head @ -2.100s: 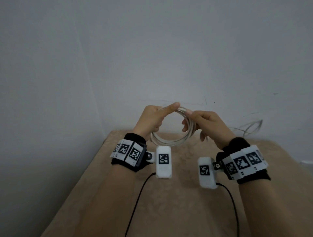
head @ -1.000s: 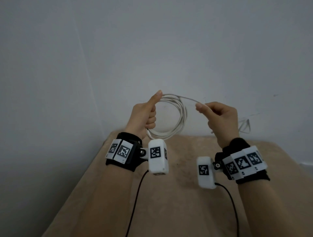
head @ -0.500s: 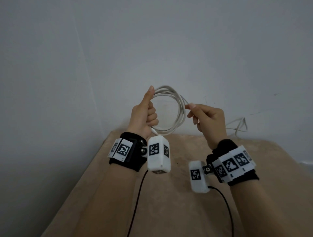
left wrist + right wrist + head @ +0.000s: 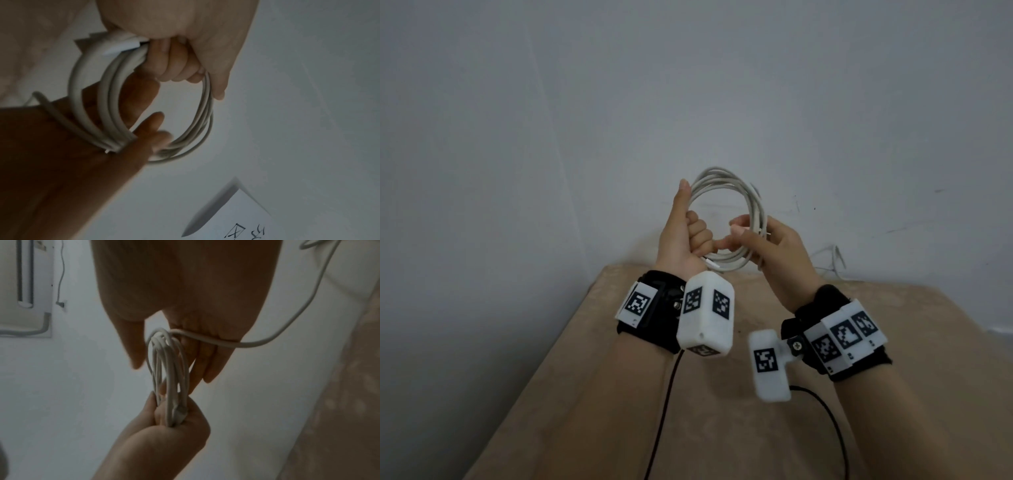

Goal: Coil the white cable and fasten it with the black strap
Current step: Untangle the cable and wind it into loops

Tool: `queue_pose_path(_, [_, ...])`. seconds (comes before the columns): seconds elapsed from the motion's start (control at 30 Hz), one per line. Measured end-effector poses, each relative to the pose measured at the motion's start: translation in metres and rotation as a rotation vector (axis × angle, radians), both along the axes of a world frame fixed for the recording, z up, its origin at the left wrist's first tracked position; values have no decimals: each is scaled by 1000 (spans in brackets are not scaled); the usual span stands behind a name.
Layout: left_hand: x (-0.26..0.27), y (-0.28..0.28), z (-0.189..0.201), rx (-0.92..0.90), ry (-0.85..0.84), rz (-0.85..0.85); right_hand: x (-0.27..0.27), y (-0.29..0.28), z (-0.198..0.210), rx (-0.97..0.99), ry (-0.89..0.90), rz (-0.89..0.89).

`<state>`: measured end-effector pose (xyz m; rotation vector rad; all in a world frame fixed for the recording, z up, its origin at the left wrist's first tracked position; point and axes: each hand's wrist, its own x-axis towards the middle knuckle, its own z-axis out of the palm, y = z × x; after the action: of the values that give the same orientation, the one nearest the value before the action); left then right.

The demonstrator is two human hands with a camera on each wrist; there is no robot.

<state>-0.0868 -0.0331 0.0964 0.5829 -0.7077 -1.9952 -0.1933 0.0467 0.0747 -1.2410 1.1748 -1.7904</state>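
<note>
Grip, left hand point(image 4: 686, 236): fingers curled round the gathered loops of the round white plastic-sheathed cable point(image 4: 751, 205), thumb upright along the coil's left edge; a white connector end juts out below the fist.
Grip, right hand point(image 4: 774, 245): thumb and fingers closed lightly on the coil's right side, feeding in the loose strand.
Table point(image 4: 722, 428): beige, mottled cloth surface, below both forearms; nothing of the task rests on its visible part.
Coil: held upright in the air between the hands, well above the table; several turns already wound.
Loose tail point(image 4: 308, 305): one strand runs from the right hand away to the right, not yet wound.
Black strap: not visible in any view.
Progress, as judged: coiling mostly done; the tail is still to wind, and fastening not begun.
</note>
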Motion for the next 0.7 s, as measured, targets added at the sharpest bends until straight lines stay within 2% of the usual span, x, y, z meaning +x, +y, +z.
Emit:
queue_pose_path(0.17, [-6, 0, -5, 99, 84, -75, 7, -6, 0, -89, -290, 84])
queue_pose_path(0.4, [-11, -2, -7, 122, -21, -198, 2, -8, -4, -108, -371, 25])
queue_pose_path(0.57, [-7, -5, -7, -57, -131, -302, -10, -4, 2, -66, -375, 21])
queue_pose_path(0.7, [9, -12, -5, -226, -253, -436, -22, 3, 6, 115, -305, 160])
